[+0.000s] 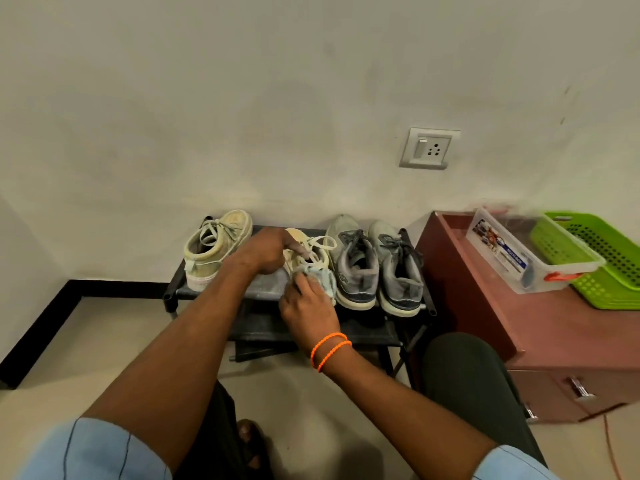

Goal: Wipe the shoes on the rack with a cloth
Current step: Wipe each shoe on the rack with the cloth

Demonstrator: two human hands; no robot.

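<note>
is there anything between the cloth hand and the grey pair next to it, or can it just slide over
Nothing visible stands between. The right hand presses the cloth on the cream shoe, which the left hand holds. The grey shoes sit right beside it on the rack.

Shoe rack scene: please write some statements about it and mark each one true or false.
1. Two grey shoes stand on the right part of the rack. True.
2. The right hand presses a cloth against the cream shoe. True.
3. The left hand rests on the green basket. False: it holds the cream shoe on the rack.
4. The orange bracelets are on the left wrist. False: they are on the right wrist.
5. A wall socket is above the rack. True.
</note>
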